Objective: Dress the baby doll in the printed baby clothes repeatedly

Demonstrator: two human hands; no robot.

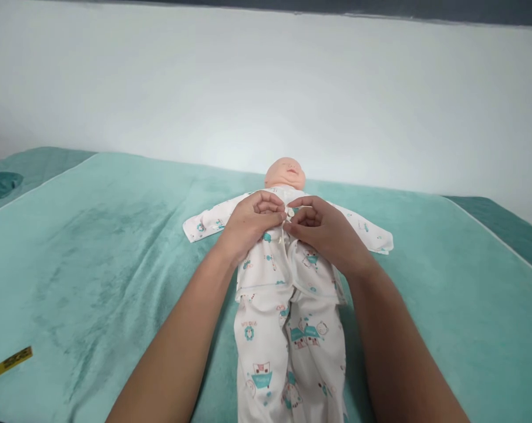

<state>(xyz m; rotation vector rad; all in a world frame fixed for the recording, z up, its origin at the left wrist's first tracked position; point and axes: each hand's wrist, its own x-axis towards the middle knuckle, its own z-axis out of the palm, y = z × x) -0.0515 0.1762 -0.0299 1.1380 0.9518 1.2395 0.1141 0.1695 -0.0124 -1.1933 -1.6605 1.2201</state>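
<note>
A baby doll (pixel 285 174) lies on its back, head away from me, sleeves spread to both sides. It wears a white printed baby shirt (pixel 266 267) and matching pants (pixel 266 352). At the chest, my left hand (pixel 253 222) pinches the shirt's front edge between thumb and fingers. My right hand (pixel 321 228) is closed opposite it, thumb and fingertips on the other front edge beside a small white button (pixel 290 212). Below my hands the shirt's front hangs apart near the hem. My fingers partly hide the front edges.
A green plush cover (pixel 116 264) spreads under the doll, wrinkled at the left. Behind it rises a white wall (pixel 248 76). A yellow strip with dark marks (pixel 8 364) lies at the lower left. Darker green fabric (pixel 508 229) runs along the right side.
</note>
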